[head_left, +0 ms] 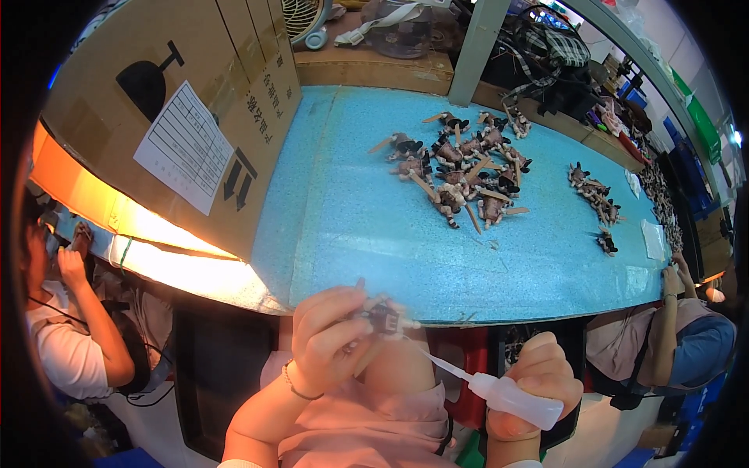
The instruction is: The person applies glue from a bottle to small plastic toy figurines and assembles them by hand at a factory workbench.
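My left hand (328, 335) holds a small dark toy figure on a wooden stick (380, 318) in front of the table's near edge. My right hand (538, 382) grips a white squeeze bottle (511, 396) whose long thin nozzle points up-left at the figure, the tip touching or almost touching it. A heap of similar small dark and brown figures on sticks (464, 168) lies on the blue table (351, 218), farther back. A smaller row of such figures (597, 199) lies to the right.
A big cardboard box (179, 101) with a paper sheet stands on the table's left side. Another person (70, 327) sits at the left and another person (679, 327) at the right. A fan and clutter fill the back shelf.
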Motion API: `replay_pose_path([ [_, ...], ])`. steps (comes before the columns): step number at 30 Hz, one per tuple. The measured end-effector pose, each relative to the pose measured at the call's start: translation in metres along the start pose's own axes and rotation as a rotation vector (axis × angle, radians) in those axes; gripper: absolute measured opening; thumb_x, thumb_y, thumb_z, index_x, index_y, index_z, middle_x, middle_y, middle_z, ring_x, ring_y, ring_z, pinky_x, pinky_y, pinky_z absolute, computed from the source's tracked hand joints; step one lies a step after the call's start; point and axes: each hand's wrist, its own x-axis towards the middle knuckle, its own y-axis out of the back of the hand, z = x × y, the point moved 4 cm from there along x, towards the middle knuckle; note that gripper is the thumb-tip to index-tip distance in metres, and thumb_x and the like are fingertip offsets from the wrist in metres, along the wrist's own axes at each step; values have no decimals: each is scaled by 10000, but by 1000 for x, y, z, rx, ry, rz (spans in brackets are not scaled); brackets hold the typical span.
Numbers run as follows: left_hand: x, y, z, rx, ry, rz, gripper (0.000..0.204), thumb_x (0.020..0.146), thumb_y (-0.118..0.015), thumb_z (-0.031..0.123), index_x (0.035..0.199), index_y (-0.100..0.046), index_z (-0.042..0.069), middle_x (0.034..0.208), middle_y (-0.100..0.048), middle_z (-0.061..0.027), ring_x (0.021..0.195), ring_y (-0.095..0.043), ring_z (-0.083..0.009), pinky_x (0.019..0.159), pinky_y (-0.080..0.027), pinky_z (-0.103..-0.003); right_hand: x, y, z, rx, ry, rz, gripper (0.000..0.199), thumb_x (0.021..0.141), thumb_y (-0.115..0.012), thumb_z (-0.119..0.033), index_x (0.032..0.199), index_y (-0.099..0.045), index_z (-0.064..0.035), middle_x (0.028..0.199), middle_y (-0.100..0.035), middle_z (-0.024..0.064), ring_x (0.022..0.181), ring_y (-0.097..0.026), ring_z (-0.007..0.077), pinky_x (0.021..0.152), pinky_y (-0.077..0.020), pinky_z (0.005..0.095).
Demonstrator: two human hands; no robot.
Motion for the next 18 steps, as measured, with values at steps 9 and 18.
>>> replay_pose_path([
  [9, -2, 1, -3, -73, 62, -6, 489, 567, -749, -36, 956, -475, 79, 1070, -566, -139, 925, -575, -287, 761, -479, -351, 2, -5, -3, -52, -3, -69, 440, 807, -593, -506, 767, -445, -93, 616, -429, 0, 538, -409, 131, 538, -307, 283],
  [18, -9, -1, -7, -295, 295, -97, 463, 689, -655, -104, 1041, -401, 58, 1137, -449, -179, 1076, -526, -351, 885, -497, -419, 0, -5, 6, 11, 14, -29, 468, 797, -581, -541, 783, -428, -99, 637, -436, 7, 547, -412, 132, 549, -324, 279],
])
